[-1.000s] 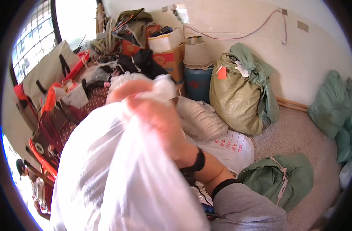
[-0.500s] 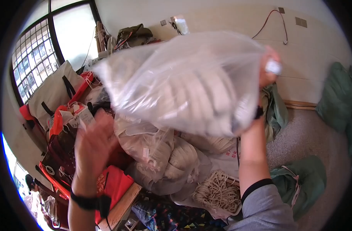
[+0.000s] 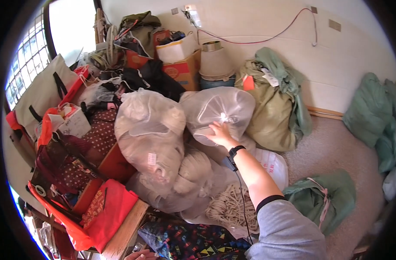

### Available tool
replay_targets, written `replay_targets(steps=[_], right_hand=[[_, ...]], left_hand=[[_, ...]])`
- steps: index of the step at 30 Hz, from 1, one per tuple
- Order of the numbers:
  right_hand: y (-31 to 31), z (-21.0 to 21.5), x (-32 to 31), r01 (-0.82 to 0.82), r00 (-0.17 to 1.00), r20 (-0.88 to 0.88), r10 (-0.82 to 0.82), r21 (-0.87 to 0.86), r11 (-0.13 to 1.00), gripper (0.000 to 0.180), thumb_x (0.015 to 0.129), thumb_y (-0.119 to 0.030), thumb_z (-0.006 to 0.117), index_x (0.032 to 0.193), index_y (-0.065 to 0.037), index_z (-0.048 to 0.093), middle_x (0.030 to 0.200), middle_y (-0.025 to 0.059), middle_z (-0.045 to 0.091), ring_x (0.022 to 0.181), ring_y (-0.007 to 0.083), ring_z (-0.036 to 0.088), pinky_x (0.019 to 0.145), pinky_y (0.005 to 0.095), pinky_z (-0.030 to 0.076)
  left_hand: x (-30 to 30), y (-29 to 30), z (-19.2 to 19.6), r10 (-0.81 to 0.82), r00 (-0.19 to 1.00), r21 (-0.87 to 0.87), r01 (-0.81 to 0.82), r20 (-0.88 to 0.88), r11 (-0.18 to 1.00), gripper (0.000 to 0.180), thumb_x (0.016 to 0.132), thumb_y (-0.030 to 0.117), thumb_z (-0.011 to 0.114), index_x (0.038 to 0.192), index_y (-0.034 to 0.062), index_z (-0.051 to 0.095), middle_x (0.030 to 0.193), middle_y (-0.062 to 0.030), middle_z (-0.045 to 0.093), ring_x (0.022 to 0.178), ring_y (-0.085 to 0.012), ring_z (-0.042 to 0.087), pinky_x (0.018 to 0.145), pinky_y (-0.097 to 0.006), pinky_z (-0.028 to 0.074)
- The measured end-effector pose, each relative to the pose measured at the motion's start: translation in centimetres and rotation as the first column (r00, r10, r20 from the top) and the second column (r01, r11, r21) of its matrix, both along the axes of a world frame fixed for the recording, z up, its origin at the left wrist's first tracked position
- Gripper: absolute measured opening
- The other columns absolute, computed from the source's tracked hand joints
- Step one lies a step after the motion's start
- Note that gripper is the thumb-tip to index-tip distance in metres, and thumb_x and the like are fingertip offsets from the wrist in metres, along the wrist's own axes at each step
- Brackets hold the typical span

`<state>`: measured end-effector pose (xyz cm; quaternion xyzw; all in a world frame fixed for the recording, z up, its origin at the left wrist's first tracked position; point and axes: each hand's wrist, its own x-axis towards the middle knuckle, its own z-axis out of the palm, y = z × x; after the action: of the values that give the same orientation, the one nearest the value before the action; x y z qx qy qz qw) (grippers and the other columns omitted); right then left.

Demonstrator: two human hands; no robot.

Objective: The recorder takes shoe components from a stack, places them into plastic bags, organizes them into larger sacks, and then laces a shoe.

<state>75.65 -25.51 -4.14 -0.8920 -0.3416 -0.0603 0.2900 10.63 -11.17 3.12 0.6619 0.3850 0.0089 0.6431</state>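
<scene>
My right hand (image 3: 222, 134) reaches out over the pile, its fingers spread against a clear plastic bag (image 3: 206, 102) beside the white gathered knot at its front. Pale contents show through the film. To its left stands another clear bag (image 3: 150, 112) stuffed with off-white material, a small label on its front. Only the fingers of my left hand (image 3: 141, 255) show at the lower edge, loosely bent with nothing in them; the rest is out of the picture.
A bundle of beige cord (image 3: 232, 206) lies nearer me. Behind stand an olive sack (image 3: 269, 112), cardboard boxes (image 3: 183, 71) and a lampshade-like cone (image 3: 215, 60). Green sacks (image 3: 332, 199) are on the right floor. At left are red bags (image 3: 109, 212) and a wooden board (image 3: 126, 232).
The clear bag I held up in my right hand has come down onto the pile, and the hand now lies against it. My left hand has dropped to the lower edge.
</scene>
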Motion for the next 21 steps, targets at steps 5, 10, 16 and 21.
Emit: replay_targets(steps=[5, 10, 16, 21], right_hand=[[-6.8, -2.7, -5.1, 0.084, 0.995, 0.042, -0.092, 0.159, 0.984, 0.045, 0.082, -0.032, 0.063, 0.119, -0.006, 0.058, 0.129, 0.0140, 0.052, 0.121, 0.0254, 0.047, 0.102, 0.0441, 0.034], [-18.9, -4.8, -13.2, 0.203, 0.610, -0.791, 0.049, 0.215, 0.955, 0.028, 0.091, -0.026, 0.060, 0.109, -0.004, 0.063, 0.093, 0.0050, 0.066, 0.088, 0.0146, 0.063, 0.076, 0.0300, 0.053], [-38.3, -7.1, -22.3, 0.261, 0.547, -0.785, -0.290, -0.169, 0.950, 0.022, 0.085, -0.022, 0.057, 0.077, -0.002, 0.066, 0.068, 0.0032, 0.063, 0.059, 0.0148, 0.058, 0.057, 0.0280, 0.049], [-45.3, -6.8, -28.9, 0.566, 0.371, -0.723, -0.584, -0.322, 0.759, 0.024, 0.081, -0.020, 0.058, 0.072, 0.001, 0.063, 0.068, 0.0077, 0.064, 0.057, 0.0181, 0.061, 0.055, 0.0302, 0.050]], left_hand=[[2.2, -1.8, 0.9, 0.032, 0.993, 0.169, -0.051, 0.110, 0.984, 0.036, 0.095, 0.021, 0.057, 0.119, -0.0053, 0.056, 0.110, -0.0136, 0.063, 0.101, -0.0233, 0.063, 0.089, -0.033, 0.051], [1.6, -0.3, -3.4, -0.213, 0.962, 0.534, 0.091, 0.172, 0.840, 0.026, 0.087, 0.014, 0.063, 0.107, -0.0015, 0.063, 0.110, -0.0126, 0.061, 0.106, -0.0258, 0.057, 0.092, -0.037, 0.046], [5.1, -2.7, -3.0, -0.459, 0.870, 0.842, 0.104, 0.181, 0.529, 0.042, 0.080, 0.036, 0.066, 0.101, -0.0001, 0.064, 0.114, -0.0169, 0.054, 0.120, -0.0371, 0.043, 0.105, -0.050, 0.028], [6.3, -4.7, -4.0, -0.599, 0.795, 0.865, 0.228, 0.099, 0.446, 0.051, 0.084, 0.045, 0.061, 0.108, -0.0004, 0.064, 0.143, -0.0210, 0.038, 0.137, -0.0402, 0.028, 0.110, -0.051, 0.021]])
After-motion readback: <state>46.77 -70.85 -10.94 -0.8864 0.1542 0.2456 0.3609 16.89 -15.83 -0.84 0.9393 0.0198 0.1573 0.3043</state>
